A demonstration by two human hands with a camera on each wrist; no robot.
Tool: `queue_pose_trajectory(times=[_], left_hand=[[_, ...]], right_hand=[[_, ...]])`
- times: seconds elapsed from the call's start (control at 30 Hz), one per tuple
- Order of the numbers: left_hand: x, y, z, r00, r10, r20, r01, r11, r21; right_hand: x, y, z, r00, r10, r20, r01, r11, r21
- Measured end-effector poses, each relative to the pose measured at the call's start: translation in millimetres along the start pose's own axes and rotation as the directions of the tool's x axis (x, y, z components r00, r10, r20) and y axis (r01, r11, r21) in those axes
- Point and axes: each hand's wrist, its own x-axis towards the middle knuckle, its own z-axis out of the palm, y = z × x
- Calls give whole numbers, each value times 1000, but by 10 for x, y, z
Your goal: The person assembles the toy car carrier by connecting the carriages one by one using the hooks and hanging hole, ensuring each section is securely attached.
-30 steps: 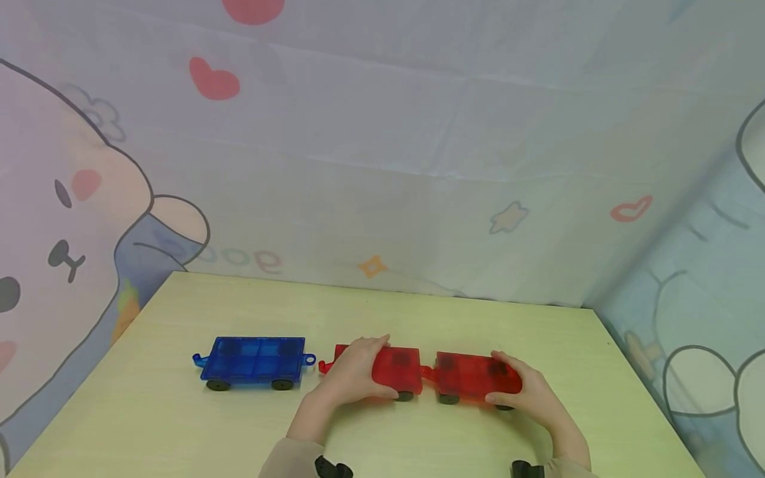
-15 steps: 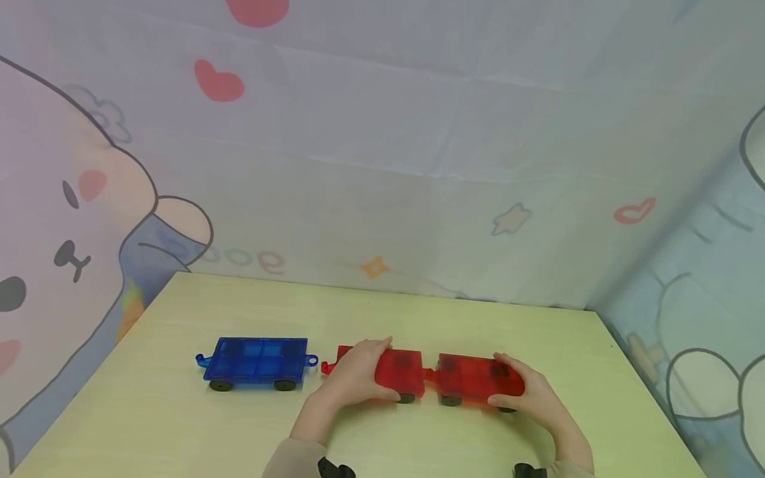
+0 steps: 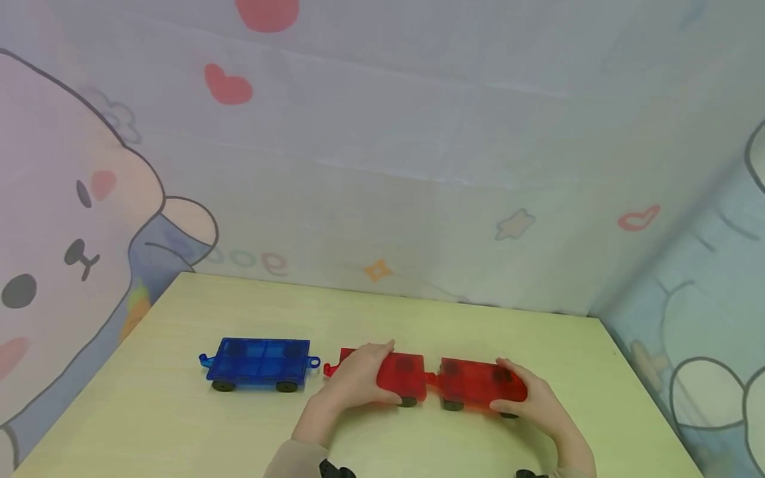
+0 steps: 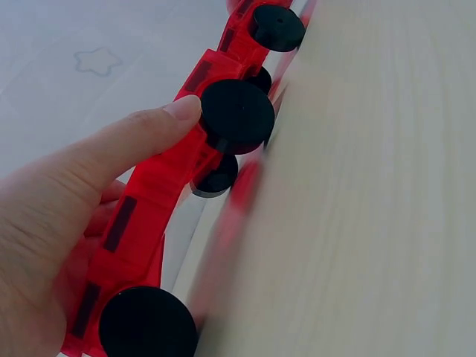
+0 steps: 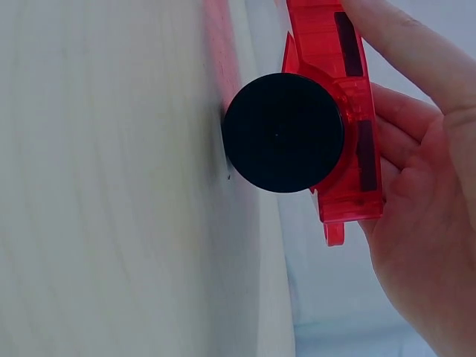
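I noted three wheeled toy carts standing in one row on the pale wooden table [image 3: 179, 425]. Taking the blue cart [image 3: 259, 362] as my reference, the first red cart [image 3: 402, 376] stood just beside its right end, the two apart by a small gap. The second red cart [image 3: 478, 385] stood next along, farther from the blue cart, and its near end touched the first red cart's far end at a small coupling tab.

The left hand [image 3: 357, 382] lay over the first red cart, covering the half nearer the blue cart. Its fingers were curled over the far edge and the thumb [image 4: 141, 137] pressed the near edge by a black wheel [image 4: 236, 117].

The right hand [image 3: 528, 398] gripped the second red cart at the end farthest from the blue cart. From the right wrist view I saw the fingers [image 5: 401, 141] held together under the plate, beside a black wheel [image 5: 284, 132] resting on the tabletop.

The blue cart stood untouched, all visible wheels on the table. A cartoon-printed cloth [image 3: 418, 166] hung behind the table.
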Motion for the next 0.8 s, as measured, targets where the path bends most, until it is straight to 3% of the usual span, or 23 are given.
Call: queue_pose_trajectory(times=[0.8], left_hand=[[-28,66,-74,999,14,41,-15,1000,24]], right_hand=[[5,-69,-4,1000,-6,-10,6,999,-49]])
